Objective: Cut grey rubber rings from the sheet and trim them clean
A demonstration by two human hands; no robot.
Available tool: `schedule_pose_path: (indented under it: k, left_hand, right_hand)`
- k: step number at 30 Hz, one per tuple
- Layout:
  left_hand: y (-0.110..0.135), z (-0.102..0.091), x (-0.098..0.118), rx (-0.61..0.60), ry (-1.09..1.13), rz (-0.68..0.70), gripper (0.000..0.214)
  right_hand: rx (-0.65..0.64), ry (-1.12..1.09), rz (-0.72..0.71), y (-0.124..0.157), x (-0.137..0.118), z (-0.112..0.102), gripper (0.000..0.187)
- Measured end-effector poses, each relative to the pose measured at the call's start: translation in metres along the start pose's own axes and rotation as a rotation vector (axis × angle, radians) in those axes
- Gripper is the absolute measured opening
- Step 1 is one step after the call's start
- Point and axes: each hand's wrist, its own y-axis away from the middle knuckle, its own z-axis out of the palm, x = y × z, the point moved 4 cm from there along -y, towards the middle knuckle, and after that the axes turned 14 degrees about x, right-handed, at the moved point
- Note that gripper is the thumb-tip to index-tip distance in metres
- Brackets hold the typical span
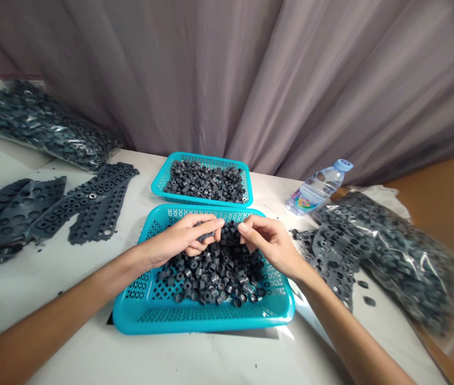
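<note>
Both hands are over the front turquoise basket (202, 320), which holds a heap of small black rubber bushings (214, 278). My left hand (189, 235) is closed in a loose curl, thumb stretched toward the right, and a few dark bushings show between its thumb and fingers. A short gap to the right, my right hand (269, 240) has its thumb and index finger pinched together. Whatever may be in that pinch is too small or hidden to make out.
Behind stands a second turquoise basket (158, 184) of black bushings. Moulded black rubber sheets (102, 208) and a filled plastic bag (46, 123) lie left. A water bottle (317, 187), a perforated rubber sheet (331, 256) and another filled bag (411, 262) are right. A grey curtain (210, 75) hangs behind.
</note>
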Motion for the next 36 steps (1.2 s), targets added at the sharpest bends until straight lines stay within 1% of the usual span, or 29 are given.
schedule_pose_path:
  k: [3,5,7,10,13,17,21,24,30,34,36]
  left_hand:
    - [-0.001,0.001,-0.001,-0.005,0.011,-0.007,0.031]
    - [-0.001,0.001,-0.003,-0.01,0.016,-0.015,0.033]
    - [-0.002,0.001,-0.006,-0.004,0.011,-0.03,0.034]
    - [-0.002,0.001,-0.01,0.018,-0.022,-0.046,0.034]
    - [-0.001,0.003,-0.009,-0.016,-0.008,-0.034,0.034]
    - [-0.001,0.007,-0.006,-0.069,0.058,-0.022,0.031]
    - [-0.002,0.007,-0.01,-0.06,0.064,-0.048,0.031]
    - [-0.004,0.007,-0.012,-0.066,0.014,-0.027,0.034]
    - [-0.004,0.006,-0.01,-0.058,0.003,-0.002,0.033]
    - [-0.006,-0.001,-0.011,0.021,-0.052,0.011,0.038]
    - [-0.007,-0.004,-0.012,0.068,-0.075,0.009,0.04]
  right_hand:
    - [0.031,0.06,-0.062,0.001,-0.009,0.002,0.038]
    - [0.042,0.136,-0.159,0.004,-0.019,0.008,0.03]
    - [0.016,0.217,-0.277,0.01,-0.029,0.019,0.023]
    - [-0.072,0.348,-0.393,0.018,-0.035,0.036,0.022]
    - [-0.105,0.411,-0.414,0.02,-0.033,0.044,0.017]
    - [-0.069,0.394,-0.412,0.019,-0.028,0.042,0.014]
    - [-0.092,0.378,-0.394,0.02,-0.026,0.042,0.01]
    - [-0.097,0.308,-0.344,0.02,-0.024,0.041,0.012]
    - [-0.01,0.021,-0.129,0.013,-0.022,0.033,0.013]
    - [0.061,-0.239,0.036,0.005,-0.018,0.026,0.023]
    - [0.073,-0.292,0.117,0.002,-0.012,0.023,0.026]
